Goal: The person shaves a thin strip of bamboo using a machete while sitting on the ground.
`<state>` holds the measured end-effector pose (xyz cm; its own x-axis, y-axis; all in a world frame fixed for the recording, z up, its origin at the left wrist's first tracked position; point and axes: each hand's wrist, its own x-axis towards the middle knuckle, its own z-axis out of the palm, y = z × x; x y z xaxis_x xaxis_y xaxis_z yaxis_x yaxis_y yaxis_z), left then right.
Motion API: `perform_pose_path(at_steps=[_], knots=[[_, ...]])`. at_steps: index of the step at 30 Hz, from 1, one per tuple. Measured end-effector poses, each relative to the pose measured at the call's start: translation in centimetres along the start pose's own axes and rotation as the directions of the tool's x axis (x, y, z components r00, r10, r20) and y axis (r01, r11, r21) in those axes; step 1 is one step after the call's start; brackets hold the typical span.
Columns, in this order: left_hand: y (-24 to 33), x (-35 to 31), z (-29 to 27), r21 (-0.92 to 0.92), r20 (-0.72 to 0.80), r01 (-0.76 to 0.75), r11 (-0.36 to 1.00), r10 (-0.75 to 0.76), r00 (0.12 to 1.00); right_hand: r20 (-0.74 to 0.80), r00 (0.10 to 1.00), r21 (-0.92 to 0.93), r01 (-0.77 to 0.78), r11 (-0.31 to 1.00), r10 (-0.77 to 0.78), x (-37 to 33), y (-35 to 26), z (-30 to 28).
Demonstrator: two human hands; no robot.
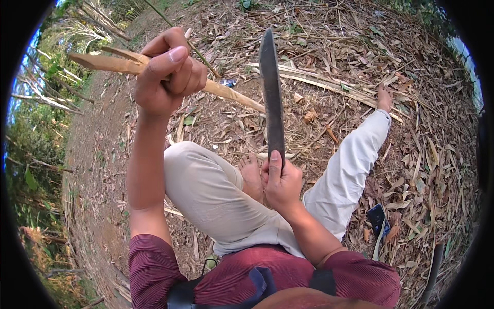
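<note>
My left hand [172,72], raised at the upper left, is closed round a pale stripped wooden stick [229,93]. The stick's left end is forked into two prongs, and its other end runs right to the blade. In front of my body my right hand [283,180] grips a machete [272,98] by its lower end, so the handle is hidden in the fingers. The dark blade points upward and away from me. Its edge passes by the right end of the stick; whether they touch I cannot tell.
My legs [206,185] in light trousers spread over leaf-covered ground. Long split wood strips [319,80] lie beyond, by my right foot [384,98]. A phone-like dark object [378,221] rests at the right, near a dark curved rod [435,268]. A thin green stem [200,54] slants behind my left hand.
</note>
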<state>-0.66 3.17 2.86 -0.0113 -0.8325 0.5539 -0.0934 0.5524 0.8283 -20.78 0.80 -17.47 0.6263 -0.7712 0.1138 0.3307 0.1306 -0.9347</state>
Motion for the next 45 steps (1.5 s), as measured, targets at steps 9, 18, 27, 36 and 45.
perform_pose_path(at_steps=[9, 18, 27, 36, 45], knots=[[0.0, 0.3, 3.1, 0.082, -0.016, 0.087, 0.993, -0.086, 0.996, 0.066, 0.971, -0.434, 0.237, 0.869, -0.231, 0.1, 0.9, -0.7], [0.5, -0.9, 1.0, 0.052, 0.022, 0.054, 0.997, -0.055, 0.998, 0.025, 0.921, 0.058, 0.388, 0.92, -0.39, -1.3, -3.7, -1.5], [0.5, -1.2, 0.0, 0.054, -0.074, 0.087, 0.995, -0.083, 0.994, 0.079, 0.98, -0.302, 0.198, 0.933, -0.183, 0.4, -1.1, -0.4], [0.0, -0.4, 0.9, 0.047, -0.066, 0.06, 0.997, -0.057, 0.996, 0.069, 0.962, -0.481, 0.263, 0.836, -0.263, 0.7, 3.4, 0.1], [0.0, -0.4, 0.7, 0.146, 0.038, 0.033, 0.989, -0.039, 0.999, -0.011, 0.919, -0.12, 0.389, 0.913, -0.393, -1.4, -1.9, -0.4]])
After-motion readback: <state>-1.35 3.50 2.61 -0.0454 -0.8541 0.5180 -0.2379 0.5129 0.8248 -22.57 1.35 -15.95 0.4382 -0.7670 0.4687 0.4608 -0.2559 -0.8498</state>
